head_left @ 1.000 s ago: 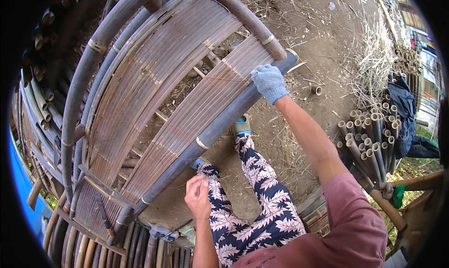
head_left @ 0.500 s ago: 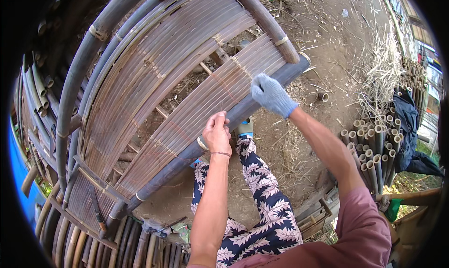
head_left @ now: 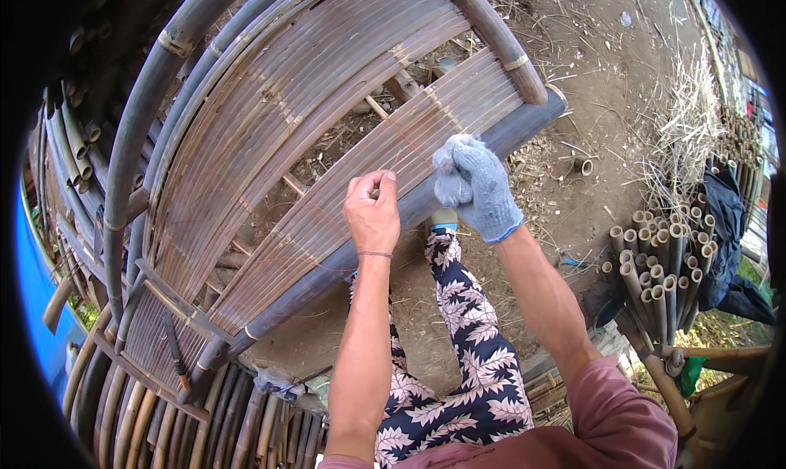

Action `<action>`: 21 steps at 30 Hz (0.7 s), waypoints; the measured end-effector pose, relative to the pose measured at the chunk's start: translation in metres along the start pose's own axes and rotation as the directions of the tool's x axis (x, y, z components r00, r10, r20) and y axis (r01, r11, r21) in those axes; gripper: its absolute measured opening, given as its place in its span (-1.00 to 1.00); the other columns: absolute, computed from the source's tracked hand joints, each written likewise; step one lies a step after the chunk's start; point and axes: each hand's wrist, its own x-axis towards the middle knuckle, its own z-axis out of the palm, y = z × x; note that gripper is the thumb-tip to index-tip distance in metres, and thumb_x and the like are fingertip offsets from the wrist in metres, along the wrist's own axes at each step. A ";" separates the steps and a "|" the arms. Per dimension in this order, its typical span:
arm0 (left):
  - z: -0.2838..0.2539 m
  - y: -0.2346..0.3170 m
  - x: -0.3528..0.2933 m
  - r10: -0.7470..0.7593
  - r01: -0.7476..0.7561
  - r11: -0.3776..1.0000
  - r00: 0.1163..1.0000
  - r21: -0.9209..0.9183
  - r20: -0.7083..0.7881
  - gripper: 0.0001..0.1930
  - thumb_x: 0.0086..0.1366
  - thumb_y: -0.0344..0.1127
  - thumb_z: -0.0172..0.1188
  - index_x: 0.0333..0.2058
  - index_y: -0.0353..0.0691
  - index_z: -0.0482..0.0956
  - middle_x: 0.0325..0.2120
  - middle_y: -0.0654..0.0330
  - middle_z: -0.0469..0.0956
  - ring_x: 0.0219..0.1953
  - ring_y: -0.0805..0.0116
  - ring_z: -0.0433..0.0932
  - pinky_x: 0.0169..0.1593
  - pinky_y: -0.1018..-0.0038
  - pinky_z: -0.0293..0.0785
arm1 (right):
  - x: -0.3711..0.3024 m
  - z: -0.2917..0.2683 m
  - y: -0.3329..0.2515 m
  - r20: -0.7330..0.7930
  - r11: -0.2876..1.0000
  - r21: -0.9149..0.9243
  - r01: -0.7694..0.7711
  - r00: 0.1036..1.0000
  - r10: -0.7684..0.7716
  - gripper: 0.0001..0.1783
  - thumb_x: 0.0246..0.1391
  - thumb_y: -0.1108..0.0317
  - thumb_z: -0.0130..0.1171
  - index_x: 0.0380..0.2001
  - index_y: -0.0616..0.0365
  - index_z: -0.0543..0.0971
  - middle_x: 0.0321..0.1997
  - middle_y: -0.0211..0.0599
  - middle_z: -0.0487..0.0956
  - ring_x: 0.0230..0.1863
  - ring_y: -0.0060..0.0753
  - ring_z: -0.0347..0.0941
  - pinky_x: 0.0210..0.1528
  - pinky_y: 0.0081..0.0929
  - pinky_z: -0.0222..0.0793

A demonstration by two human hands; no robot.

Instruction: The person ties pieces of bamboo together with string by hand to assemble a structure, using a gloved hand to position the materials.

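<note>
My bare left hand (head_left: 372,217) is closed in a pinch above the front strip of the bamboo bench seat (head_left: 442,100). A thin reddish cord (head_left: 327,267) loops loosely over the slats beside it and appears to run to my fingers. To the right, my right hand (head_left: 479,184), in a blue-grey knitted glove, hovers curled over the dark front pole (head_left: 286,297). Its fingertips are slightly blurred, and what they hold, if anything, is hidden. A gap separates the two hands. Between the front strip and the wider slatted part, an opening shows crosspieces.
A dark-handled tool (head_left: 173,350) rests on the bench's left end. Cut bamboo tubes (head_left: 655,256) stand bundled at right beside dark cloth (head_left: 720,223). More poles (head_left: 246,420) lie at lower left. Straw (head_left: 679,133) is heaped on the dirt floor (head_left: 573,27).
My left hand has risen slightly and turned, knuckles up. My gloved right hand has come lower and curled in another pose. The view has shifted a little, moving the bench rightward.
</note>
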 end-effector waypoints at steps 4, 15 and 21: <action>-0.018 -0.011 0.014 0.014 -0.021 0.996 0.997 0.084 0.080 -0.81 0.27 -0.29 0.22 -0.31 -0.33 0.67 -0.48 0.17 0.59 -0.45 0.43 0.50 -0.31 0.49 0.42 | -0.003 0.011 0.002 0.272 0.917 0.007 -0.399 0.883 0.382 -0.76 0.22 0.19 0.11 -0.42 0.10 0.43 -0.66 -0.54 0.31 -0.76 -0.70 0.20 -0.65 -0.61 0.17; -0.009 -0.018 0.029 -0.226 0.268 0.927 0.957 -0.262 0.181 -0.80 0.36 -0.25 0.16 -0.25 -0.25 0.65 -0.44 0.33 0.59 -0.61 0.67 0.37 -0.55 0.66 0.24 | 0.018 -0.027 0.008 0.269 -0.159 -0.963 0.218 0.798 -0.539 -0.54 -0.04 0.47 0.12 0.02 0.04 0.53 -0.06 -0.11 0.55 -0.05 -0.06 0.50 0.03 -0.22 0.45; -0.007 -0.019 0.024 -0.131 0.165 0.960 0.979 -0.225 0.159 -0.77 0.37 -0.18 0.19 -0.22 -0.24 0.65 -0.43 0.35 0.58 -0.59 0.65 0.38 -0.51 0.64 0.31 | 0.033 0.000 0.013 0.569 -0.322 -0.821 0.471 0.724 -0.389 -0.42 -0.12 0.46 0.15 0.09 -0.02 0.51 0.04 -0.18 0.52 0.11 -0.06 0.40 0.19 -0.17 0.31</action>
